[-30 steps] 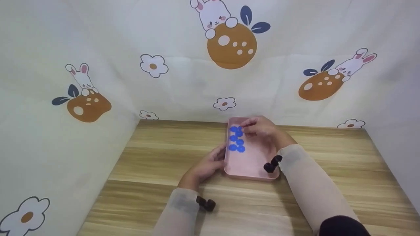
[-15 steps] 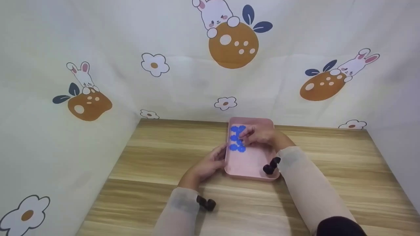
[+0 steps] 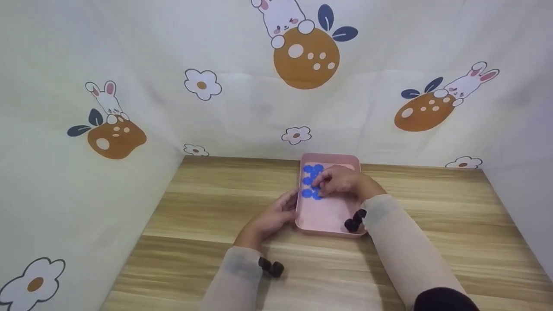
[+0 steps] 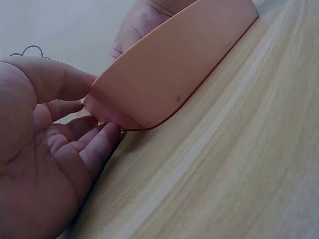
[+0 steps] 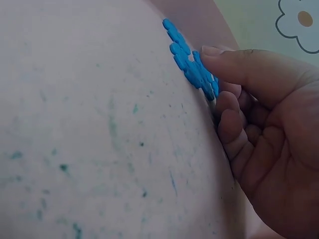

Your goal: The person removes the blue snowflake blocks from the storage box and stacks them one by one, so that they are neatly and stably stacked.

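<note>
A pink rectangular tray [image 3: 326, 218] lies on the table. Small blue flower-shaped pieces [image 3: 307, 181] sit in two columns along its left side; those in the right column are partly hidden by fingers. My right hand [image 3: 341, 179] reaches over the tray's right wall, its fingers curled down onto the right column. In the right wrist view, my thumb and fingertips close on the edge of the blue cluster [image 5: 187, 64]. My left hand [image 3: 274, 216] rests against the tray's outer left wall. The left wrist view shows thumb and fingertips touching that wall [image 4: 164, 69] near a corner.
Wood-grain tabletop [image 3: 207, 207] extends around the tray. A pale curtain [image 3: 242, 116] with rabbit and flower prints rises right behind the tray's far edge and along both sides. Green specks [image 5: 63, 167] mark the tray floor.
My right hand has moved from the upper end of the right column toward its lower end, uncovering the top flower, which now sits slightly apart. The left hand and tray hold their place.
</note>
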Tool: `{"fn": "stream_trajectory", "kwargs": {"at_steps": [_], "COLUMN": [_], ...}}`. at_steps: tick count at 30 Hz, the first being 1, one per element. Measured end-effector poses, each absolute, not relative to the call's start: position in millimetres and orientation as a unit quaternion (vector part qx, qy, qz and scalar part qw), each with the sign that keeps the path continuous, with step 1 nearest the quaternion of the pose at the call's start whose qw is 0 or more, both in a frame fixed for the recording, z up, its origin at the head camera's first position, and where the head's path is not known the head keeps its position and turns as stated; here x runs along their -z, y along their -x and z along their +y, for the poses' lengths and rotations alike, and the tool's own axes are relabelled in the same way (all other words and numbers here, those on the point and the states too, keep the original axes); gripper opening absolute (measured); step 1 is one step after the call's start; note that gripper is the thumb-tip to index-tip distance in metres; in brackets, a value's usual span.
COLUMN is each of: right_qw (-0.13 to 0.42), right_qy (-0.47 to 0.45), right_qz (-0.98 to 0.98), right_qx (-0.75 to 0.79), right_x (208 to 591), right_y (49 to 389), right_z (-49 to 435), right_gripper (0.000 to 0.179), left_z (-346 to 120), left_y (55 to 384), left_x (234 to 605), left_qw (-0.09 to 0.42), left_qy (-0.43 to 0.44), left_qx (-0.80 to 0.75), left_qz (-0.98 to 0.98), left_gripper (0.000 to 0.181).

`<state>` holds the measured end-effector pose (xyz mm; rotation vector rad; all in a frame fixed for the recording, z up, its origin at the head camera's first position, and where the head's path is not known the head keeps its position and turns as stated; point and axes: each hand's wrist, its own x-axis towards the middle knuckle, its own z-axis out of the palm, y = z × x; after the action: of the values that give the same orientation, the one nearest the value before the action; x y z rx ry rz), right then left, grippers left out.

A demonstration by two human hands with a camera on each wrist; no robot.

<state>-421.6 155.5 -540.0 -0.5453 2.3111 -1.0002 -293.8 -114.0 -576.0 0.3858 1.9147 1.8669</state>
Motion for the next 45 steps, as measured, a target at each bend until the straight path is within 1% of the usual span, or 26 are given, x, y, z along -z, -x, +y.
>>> {"fn": "stream_trajectory", "kwargs": {"at_steps": [7,14,19,30,41,45], "right_qw": [0.28,0.241,0.233,0.239,0.228,0.229], "right_qy": [0.215,0.257,0.265,0.242,0.223,0.215], "right_qz": [0.87,0.886,0.89,0.891,0.88,0.876], "right_qx": [0.343,0.302,0.289,0.3,0.352,0.367], "right_x": [540.9,539.8,540.4,541.0,545.5,546.0], "right_y": [420.4,417.0,417.0,417.4,420.4,420.4], "right_z": [153.9,151.0,149.9,149.6,153.2,153.9], "right_gripper": [0.031,0.032,0.03,0.027,0.025,0.022], "left_z": [-113.6,-113.0,-112.7,-113.0,-112.6,-112.5], "left_y": [293.1,292.1,292.3,292.9,291.6,291.9], "left_x": [574.7,574.0,575.5,575.5,572.5,572.9], "left_qw": [0.22,0.215,0.213,0.213,0.214,0.214], "left_qy": [-0.135,-0.152,-0.153,-0.153,-0.145,-0.141], "left_qx": [-0.675,-0.675,-0.678,-0.675,-0.669,-0.671], "left_qz": [0.691,0.69,0.687,0.69,0.697,0.696], "left_gripper": [0.083,0.082,0.082,0.081,0.08,0.079]}}
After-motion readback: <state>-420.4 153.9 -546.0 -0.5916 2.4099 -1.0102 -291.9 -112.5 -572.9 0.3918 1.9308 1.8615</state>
